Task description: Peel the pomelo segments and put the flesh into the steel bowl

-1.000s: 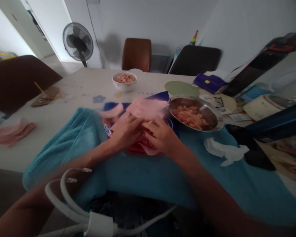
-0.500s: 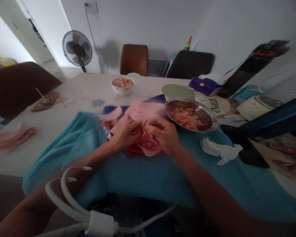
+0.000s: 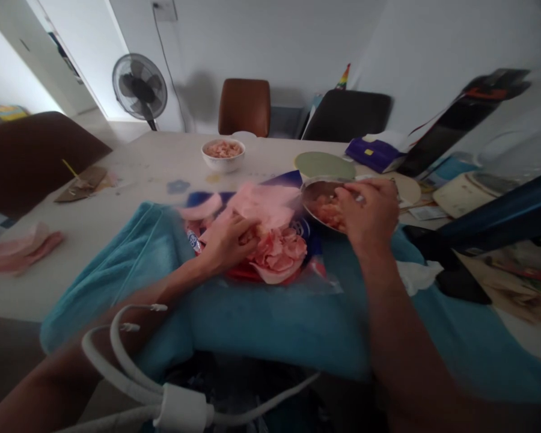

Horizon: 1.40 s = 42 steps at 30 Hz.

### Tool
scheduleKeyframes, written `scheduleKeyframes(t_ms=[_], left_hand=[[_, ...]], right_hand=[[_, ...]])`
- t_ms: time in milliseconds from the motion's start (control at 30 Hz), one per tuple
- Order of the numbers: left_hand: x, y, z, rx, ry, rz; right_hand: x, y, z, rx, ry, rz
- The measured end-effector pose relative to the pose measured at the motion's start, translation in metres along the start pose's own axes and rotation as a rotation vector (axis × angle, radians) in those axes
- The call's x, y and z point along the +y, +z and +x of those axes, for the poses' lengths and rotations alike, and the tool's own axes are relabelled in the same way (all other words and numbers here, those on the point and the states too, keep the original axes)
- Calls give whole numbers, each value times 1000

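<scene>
Centre frame: pink fruit flesh (image 3: 279, 252), judged soft, slippery and easily torn, is gripped at its edge by the curled left hand (image 3: 225, 240). The right hand (image 3: 369, 210) is bunched over the metal bowl (image 3: 313, 187); whether anything is pinched cannot be told.

The right hand (image 3: 369, 213) hides most of the metal bowl (image 3: 313, 191).

A wide, pale table (image 3: 108, 204) stretches away from the viewer, with clutter on its right side. A teal towel (image 3: 130, 258) covers its near edge. Near the far middle stands a white bowl (image 3: 223, 161) of pinkish pieces. A round green mat (image 3: 324, 165) lies to the right of that bowl, with a purple packet (image 3: 379, 153) just past it. A metal bowl (image 3: 313, 187) sits at the towel's far edge. A folded pink cloth (image 3: 18, 249) lies at the left edge, and further back is a flat brown piece (image 3: 81, 180).
</scene>
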<state>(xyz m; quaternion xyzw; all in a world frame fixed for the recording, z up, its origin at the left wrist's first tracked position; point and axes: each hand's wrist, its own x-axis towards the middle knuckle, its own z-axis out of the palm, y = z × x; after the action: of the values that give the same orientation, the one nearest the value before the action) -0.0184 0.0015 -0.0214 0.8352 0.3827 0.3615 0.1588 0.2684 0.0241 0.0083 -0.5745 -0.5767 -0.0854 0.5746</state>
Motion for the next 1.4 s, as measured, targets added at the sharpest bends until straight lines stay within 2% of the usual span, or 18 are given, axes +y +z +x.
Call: scheduleKeyframes(t_ms=[100,200,267,333,400,533,700,933,1033,1100,1333,1400], left_hand=[[0,0,0,-4,-13,11],[-3,1,-1,11,-14,27],[-4,1,-2,19,-4,29],[-5,1,-2,15,11,25],[-6,2,-2,4,15,19],[-9,4,-1,-11,4,-5],[-10,5,0,-45,-29,-27],[-6,3,0,-60,-30,-21],[-5,4,1,-42,-33,-21],[-3,4,1,-22,-32,-28],[4,-2,2,-6,-3,-69],[6,-4,2,-17,-18,-73]], right_hand=[[1,-1,1,-37,-113,-7],[-29,6,-17,-147,-241,95],[-54,12,-34,-271,-347,170],[-73,17,-48,-474,-489,288],[-82,21,-57,-556,-564,328],[-80,27,-59,-584,-674,283],[-80,29,-58,-641,-694,123],[-83,31,-64,-569,-767,37],[-84,34,-67,-569,-738,78],[-85,36,-70,-570,-656,128],[-93,26,-67,-537,-192,451],[-95,22,-65,-514,-107,500]])
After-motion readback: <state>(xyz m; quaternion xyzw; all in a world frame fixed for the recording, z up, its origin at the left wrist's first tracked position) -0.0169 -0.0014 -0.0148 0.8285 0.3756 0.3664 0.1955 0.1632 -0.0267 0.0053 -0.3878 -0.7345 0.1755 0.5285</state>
